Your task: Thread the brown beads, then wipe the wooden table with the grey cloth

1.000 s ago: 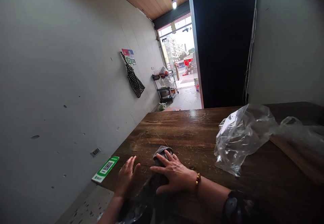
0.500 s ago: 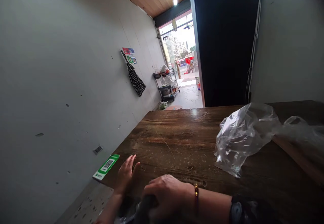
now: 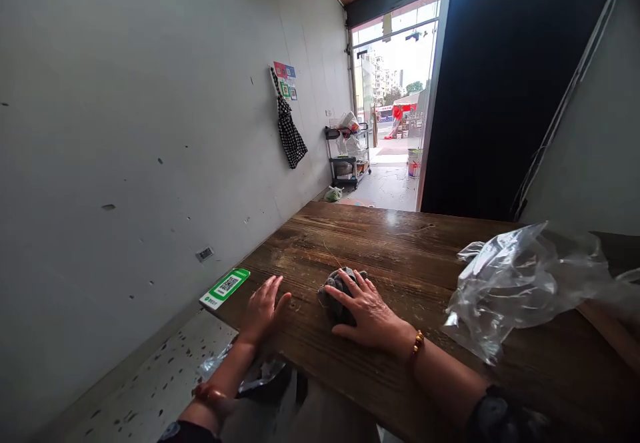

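cloth (image 3: 336, 311) lies bunched on the near part of the table (image 3: 360, 229), no long axis plain. a clear bag (image 3: 505, 289) lies apart, to its right. the right hand (image 3: 364, 309), nearer, spreads its fingers over the cloth; the left hand (image 3: 261, 311), fingers extended, nothing visibly held, is left of it. a card (image 3: 227, 288) lies farther left.
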{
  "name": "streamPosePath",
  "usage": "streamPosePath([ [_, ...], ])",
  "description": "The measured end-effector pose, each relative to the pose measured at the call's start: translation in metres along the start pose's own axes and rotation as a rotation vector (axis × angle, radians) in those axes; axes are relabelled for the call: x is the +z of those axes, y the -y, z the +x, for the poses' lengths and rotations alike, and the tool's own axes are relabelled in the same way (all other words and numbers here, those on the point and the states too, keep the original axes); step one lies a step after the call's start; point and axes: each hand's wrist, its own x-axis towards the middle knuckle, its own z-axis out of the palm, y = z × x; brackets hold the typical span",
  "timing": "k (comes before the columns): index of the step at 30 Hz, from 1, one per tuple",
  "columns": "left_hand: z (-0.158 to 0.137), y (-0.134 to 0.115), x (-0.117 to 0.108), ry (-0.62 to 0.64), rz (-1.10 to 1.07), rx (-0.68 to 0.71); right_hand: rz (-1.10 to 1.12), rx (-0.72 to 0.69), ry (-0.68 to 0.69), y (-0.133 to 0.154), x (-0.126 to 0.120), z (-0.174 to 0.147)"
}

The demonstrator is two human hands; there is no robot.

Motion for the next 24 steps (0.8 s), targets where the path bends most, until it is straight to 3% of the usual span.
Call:
streamPosePath([
  [5,-0.003,-0.002,0.002,0.000,-0.005,-0.001,-0.028,0.017,0.044,0.004,0.010,0.001],
  [15,-0.005,0.001,0.007,-0.079,-0.055,0.008,-0.081,0.027,-0.097,0.012,0.014,0.001],
  [24,-0.008,-0.009,-0.001,-0.078,-0.036,0.016,-0.120,0.095,-0.143,0.054,0.035,-0.046],
])
